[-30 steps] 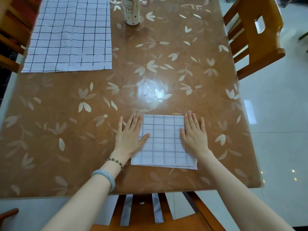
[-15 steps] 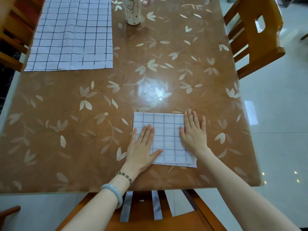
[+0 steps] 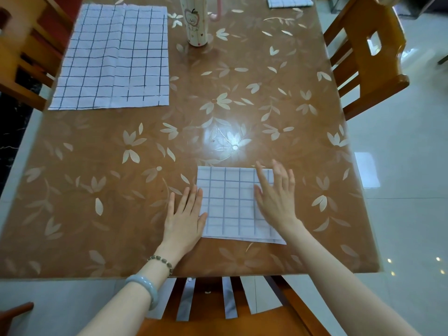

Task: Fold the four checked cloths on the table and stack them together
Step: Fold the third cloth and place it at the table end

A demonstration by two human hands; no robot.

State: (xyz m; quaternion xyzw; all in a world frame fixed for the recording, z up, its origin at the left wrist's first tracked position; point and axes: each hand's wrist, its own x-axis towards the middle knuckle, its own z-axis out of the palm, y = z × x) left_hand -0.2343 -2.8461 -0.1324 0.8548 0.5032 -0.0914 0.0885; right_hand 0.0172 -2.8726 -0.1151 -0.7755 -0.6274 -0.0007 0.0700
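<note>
A folded white cloth with a grey check (image 3: 231,204) lies flat near the table's front edge. My left hand (image 3: 185,219) rests flat at its left edge, fingers together, thumb on the cloth. My right hand (image 3: 276,197) hovers over or touches its right side, fingers spread and slightly blurred. An unfolded checked cloth with dark lines (image 3: 114,59) lies spread out at the far left. Another folded checked cloth (image 3: 289,1) shows partly at the far right edge of the table.
The brown table (image 3: 97,190) has a glossy leaf pattern. A tall white cup with a cartoon print (image 3: 196,23) stands at the far middle. Wooden chairs stand at the right (image 3: 368,57), the left (image 3: 21,57) and in front of me (image 3: 230,311).
My left hand has slid from on top of the folded cloth to its left edge. My right hand has lifted and its fingers have spread. The camera has tilted, showing more of the far table.
</note>
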